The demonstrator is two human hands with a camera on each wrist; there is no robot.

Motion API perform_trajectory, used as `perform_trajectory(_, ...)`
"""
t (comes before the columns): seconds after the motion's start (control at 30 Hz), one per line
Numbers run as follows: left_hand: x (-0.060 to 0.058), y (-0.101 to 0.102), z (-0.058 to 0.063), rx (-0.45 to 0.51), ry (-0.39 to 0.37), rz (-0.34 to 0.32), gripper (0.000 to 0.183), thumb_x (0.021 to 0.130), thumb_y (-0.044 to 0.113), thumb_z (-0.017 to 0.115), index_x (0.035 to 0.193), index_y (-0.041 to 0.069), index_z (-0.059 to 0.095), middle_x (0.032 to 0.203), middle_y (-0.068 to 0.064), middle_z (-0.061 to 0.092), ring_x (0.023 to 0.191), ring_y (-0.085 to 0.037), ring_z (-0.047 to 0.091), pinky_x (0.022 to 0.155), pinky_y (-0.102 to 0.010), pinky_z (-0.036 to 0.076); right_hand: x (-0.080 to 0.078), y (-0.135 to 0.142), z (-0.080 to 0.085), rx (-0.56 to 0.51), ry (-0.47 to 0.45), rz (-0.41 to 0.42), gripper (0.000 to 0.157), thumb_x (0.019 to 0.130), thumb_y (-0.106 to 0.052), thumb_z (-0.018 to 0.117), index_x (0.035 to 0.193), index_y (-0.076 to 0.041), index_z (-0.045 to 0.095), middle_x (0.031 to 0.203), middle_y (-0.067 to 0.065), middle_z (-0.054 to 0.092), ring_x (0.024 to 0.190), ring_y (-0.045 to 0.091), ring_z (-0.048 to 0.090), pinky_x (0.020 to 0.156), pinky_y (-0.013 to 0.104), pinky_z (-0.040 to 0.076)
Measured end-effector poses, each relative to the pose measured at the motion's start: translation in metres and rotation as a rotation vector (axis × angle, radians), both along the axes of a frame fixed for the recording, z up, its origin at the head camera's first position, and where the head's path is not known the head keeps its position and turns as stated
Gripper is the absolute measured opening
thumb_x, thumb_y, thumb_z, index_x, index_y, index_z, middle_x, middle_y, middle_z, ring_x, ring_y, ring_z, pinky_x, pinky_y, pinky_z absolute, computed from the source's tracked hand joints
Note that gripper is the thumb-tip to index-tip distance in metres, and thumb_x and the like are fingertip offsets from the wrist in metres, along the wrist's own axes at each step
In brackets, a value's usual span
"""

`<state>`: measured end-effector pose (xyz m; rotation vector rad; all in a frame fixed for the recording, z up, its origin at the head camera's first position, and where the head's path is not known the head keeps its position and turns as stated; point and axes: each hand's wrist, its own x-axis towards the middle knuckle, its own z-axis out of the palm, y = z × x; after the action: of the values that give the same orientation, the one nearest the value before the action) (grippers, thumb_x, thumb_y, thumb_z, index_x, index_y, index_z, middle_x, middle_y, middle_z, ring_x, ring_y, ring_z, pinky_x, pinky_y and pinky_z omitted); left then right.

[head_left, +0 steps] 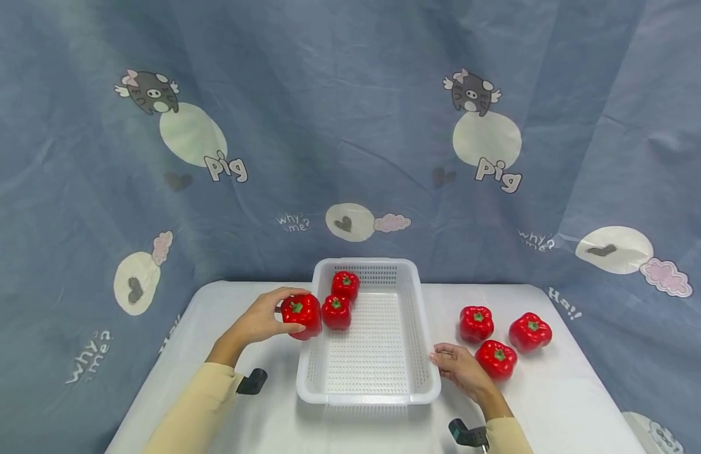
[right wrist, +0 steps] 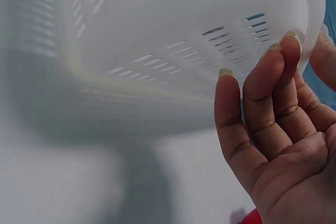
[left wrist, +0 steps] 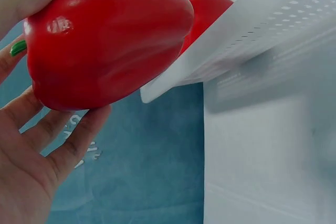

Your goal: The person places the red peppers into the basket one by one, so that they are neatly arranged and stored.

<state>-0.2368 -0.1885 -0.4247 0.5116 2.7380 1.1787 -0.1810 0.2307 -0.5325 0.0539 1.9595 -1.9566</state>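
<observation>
My left hand (head_left: 265,320) grips a red bell pepper (head_left: 301,316) by its sides, thumb towards me, at the left rim of a white plastic basket (head_left: 375,359). In the left wrist view that bell pepper (left wrist: 110,38) shows its green stem pointing at the palm. Two more red bell peppers, a rear one (head_left: 346,285) and a front one (head_left: 336,313), lie inside along the basket's left wall. My right hand (head_left: 465,372) holds the basket's right rim near the front corner. The right wrist view shows its fingers against the slotted outer wall (right wrist: 173,24), the thumb across the rim.
Right of the basket, three red bell peppers lie in a group on the white table (head_left: 259,403): one at the back (head_left: 476,324), one at the far right (head_left: 530,332), and one beside my right hand (head_left: 496,360). A blue printed curtain (head_left: 350,157) hangs behind the table.
</observation>
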Motion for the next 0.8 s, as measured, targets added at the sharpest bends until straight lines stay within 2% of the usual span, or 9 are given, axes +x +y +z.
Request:
perform_trajectory(0.23,0.001,0.006,-0.004,0.012,-0.006,-0.024,0.072,0.066,0.016,0.087,0.131,0.017,0.056,0.129,-0.007,0.056,0.120,-0.031,0.050,0.089,-0.050,0.052,-0.001,0.000,-0.002,-0.006,0.009,0.005,0.043,0.093,-0.024,0.065,0.122,0.006,0.057,0.119,0.017,0.065,0.097,0.023,0.067,0.089,0.032,0.053)
perform_trajectory(0.57,-0.001,0.018,-0.010,-0.013,-0.043,-0.012,0.069,0.068,0.020,0.087,0.130,0.020,0.057,0.131,-0.006,0.055,0.123,-0.030,0.048,0.088,-0.047,0.053,-0.001,0.001,-0.002,-0.049,0.017,0.020,0.037,0.093,-0.020,0.064,0.117,0.007,0.058,0.114,0.018,0.066,0.093,0.020,0.067,0.087,0.030,0.054)
perform_trajectory(0.8,-0.003,0.023,-0.017,-0.022,-0.065,-0.052,0.069,0.068,0.018,0.086,0.130,0.023,0.057,0.132,-0.004,0.053,0.124,-0.029,0.047,0.090,-0.052,0.050,-0.001,0.001,-0.003,-0.047,0.019,0.016,0.038,0.093,-0.021,0.064,0.118,0.007,0.058,0.115,0.019,0.065,0.094,0.021,0.067,0.088,0.031,0.053)
